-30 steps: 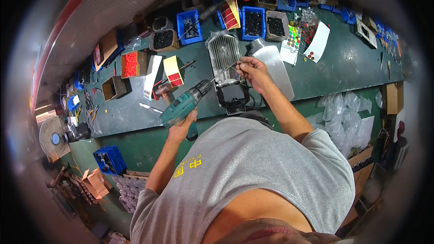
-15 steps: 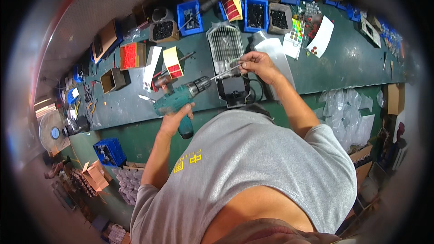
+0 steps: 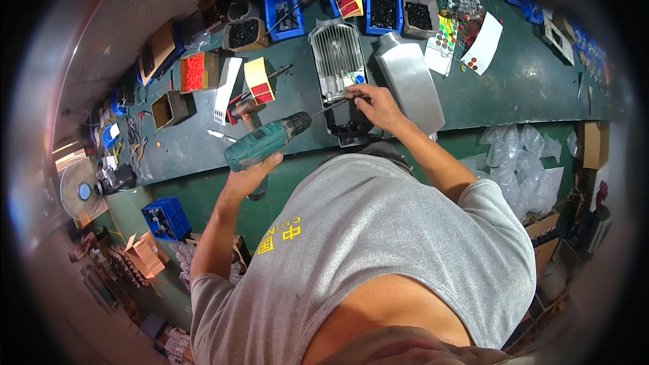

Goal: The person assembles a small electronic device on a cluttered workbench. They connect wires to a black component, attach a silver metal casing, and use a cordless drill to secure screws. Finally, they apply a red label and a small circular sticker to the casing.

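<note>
My left hand (image 3: 251, 177) is wrapped round the grip of a teal cordless drill (image 3: 260, 143) with a black chuck. The drill's long thin bit (image 3: 323, 112) points right, over a grey metal lamp housing (image 3: 336, 54) with a ribbed upper part and a black lower compartment. My right hand (image 3: 376, 107) is closed, thumb and fingers pinched at the bit's far end above the housing; whatever small thing lies between them is hidden. Close to its right forearm rests a smooth silver cover (image 3: 410, 81).
Blue bins (image 3: 284, 15) and cardboard boxes (image 3: 245, 34) of small black parts line the bench's back. A box of red parts (image 3: 199, 71), sticker sheets (image 3: 259, 81) and a hammer (image 3: 245, 109) lie left. Plastic bags (image 3: 520, 162) hang at the right front; a fan (image 3: 84, 192) stands far left.
My right hand has shifted slightly left and down, staying at the bit's end. The drill has turned in my left hand, so its base shows less. A blue spot inside the housing now shows.
</note>
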`<state>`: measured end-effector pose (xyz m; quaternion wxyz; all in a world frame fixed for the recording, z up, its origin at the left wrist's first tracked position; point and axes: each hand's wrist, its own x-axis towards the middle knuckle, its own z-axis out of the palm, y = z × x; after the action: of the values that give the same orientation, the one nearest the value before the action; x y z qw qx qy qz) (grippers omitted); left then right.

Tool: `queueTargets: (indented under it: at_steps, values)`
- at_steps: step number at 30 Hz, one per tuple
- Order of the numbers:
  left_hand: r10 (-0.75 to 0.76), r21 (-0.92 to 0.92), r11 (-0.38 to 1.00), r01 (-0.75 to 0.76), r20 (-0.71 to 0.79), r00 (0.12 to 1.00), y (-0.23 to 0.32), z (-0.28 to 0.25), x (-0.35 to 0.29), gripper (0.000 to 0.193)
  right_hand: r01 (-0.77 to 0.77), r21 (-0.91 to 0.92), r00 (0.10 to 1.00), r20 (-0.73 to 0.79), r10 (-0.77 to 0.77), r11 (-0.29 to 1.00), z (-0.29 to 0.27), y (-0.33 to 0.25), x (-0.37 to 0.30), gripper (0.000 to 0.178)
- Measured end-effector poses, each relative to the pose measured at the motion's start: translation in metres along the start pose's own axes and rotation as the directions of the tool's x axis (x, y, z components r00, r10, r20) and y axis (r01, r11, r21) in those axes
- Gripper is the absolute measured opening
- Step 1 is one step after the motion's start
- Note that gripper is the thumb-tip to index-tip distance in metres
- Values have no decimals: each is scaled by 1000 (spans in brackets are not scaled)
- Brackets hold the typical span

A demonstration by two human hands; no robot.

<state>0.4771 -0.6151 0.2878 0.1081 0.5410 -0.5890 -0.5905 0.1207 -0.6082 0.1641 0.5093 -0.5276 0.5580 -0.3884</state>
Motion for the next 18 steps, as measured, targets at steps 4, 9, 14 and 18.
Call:
queueTargets:
  at_steps: [4,9,14,18]
  values:
    - [25,-35,999,-24,26,999,5,2,-2,37,52,-77,999,-11,-53,996,1,-2,-9,33]
    - [75,34,997,-75,25,997,34,6,-4,35,77,-6,993,-91,-77,997,1,13,-16,31]
    - [84,265,959,-101,75,994,84,2,0,30,306,-323,950,39,-311,895,-2,4,-30,27]
    - [124,615,753,-234,216,968,147,0,23,38,469,-481,882,291,-370,740,-1,-9,-31,26]
